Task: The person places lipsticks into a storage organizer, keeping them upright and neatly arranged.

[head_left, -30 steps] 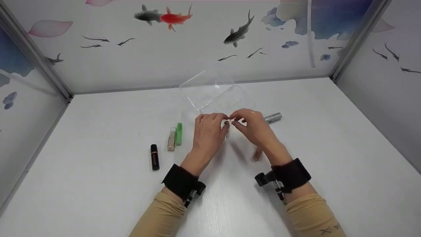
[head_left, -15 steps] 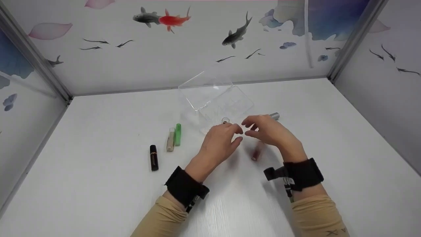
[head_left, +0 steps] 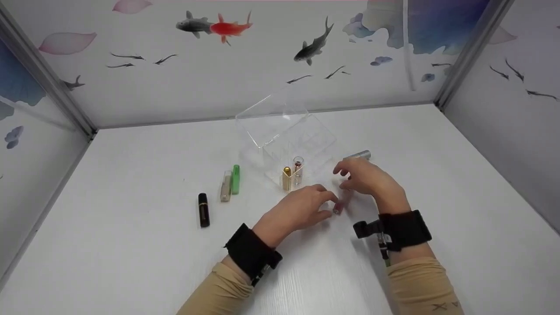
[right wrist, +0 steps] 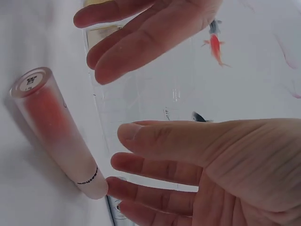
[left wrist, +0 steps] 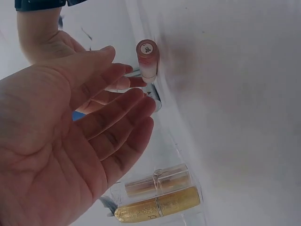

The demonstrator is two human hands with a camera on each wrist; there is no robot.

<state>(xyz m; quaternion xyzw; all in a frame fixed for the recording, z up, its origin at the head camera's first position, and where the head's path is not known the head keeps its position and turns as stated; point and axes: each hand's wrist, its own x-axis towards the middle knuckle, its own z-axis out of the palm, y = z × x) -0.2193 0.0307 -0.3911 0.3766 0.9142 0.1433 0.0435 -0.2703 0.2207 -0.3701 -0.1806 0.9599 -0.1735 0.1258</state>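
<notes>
Left hand point(head_left: 302, 208) and right hand point(head_left: 365, 177) both empty, fingers apart and loosely bent, over the white table point(head_left: 131, 197). Left to right: black tube point(head_left: 204, 210), on its own; beige tube point(head_left: 225, 187) and green tube point(head_left: 236, 179) side by side, a little farther back. Then the clear box point(head_left: 313, 135), lid point(head_left: 271, 116) raised at its far left; gold tube point(head_left: 286, 178) and clear tube point(head_left: 298, 171) upright inside, close together in the near corner. Left hand next, in front of that corner, fingertips close to pink tube point(right wrist: 56, 132). Pink tube lies on the table between the hands, labelled end toward the person; whether any fingertip touches it, cannot tell. Right hand near its other end. Silver tube point(head_left: 361, 154) lies just behind right hand, partly covered.
</notes>
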